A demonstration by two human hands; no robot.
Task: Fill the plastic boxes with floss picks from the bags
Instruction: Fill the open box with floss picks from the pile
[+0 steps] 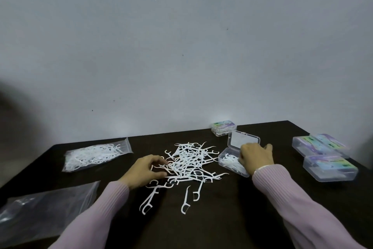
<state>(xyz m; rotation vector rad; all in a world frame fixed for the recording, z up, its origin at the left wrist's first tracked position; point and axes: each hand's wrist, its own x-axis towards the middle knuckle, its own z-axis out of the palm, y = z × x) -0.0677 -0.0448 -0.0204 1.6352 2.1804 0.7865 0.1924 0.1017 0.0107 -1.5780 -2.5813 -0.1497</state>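
Floss picks (189,160) mostly lie loose in a heap mid-worktop (222,218), with only a small bunch in the open box (232,163); one bag (96,154) is full, another (40,210) looks emptied, one far box (224,127) holds picks, and three boxes (325,156) on the right are shut. My left fingers (159,165) curl around picks at the heap's left edge. My right hand (255,157) reaches into the open box, fingertips hidden, so I cannot tell their grip.
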